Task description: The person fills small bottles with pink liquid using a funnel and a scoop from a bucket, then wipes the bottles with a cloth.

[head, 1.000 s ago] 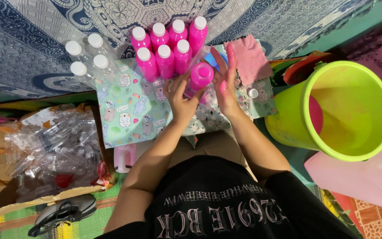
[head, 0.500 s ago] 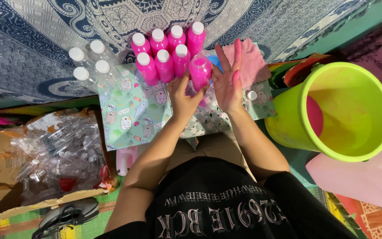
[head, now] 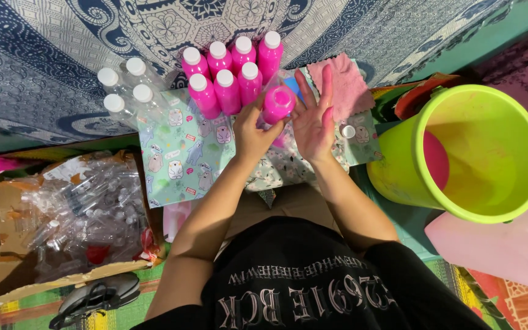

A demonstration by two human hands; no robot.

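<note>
My left hand [head: 253, 129] grips a small bottle of pink liquid [head: 277, 104], its pink top facing the camera without a cap. My right hand [head: 314, 119] is flat beside it, fingers spread and upright, palm against the bottle's side. Just behind stand several capped pink bottles [head: 227, 70] in two rows. Left of them stand several clear bottles [head: 126, 85] with white caps. A loose white cap [head: 348, 131] lies to the right of my right hand on the patterned cloth [head: 178, 159].
A lime green bucket [head: 490, 201] holding pink liquid stands at the right, with a pink jug [head: 502, 244] below it. A pink rag [head: 348, 82] lies behind my right hand. A cardboard box with a bag of empty clear bottles [head: 74, 214] sits at the left.
The bottle has been raised and turned more upright between my hands. My right hand's fingers have opened out flat beside it.
</note>
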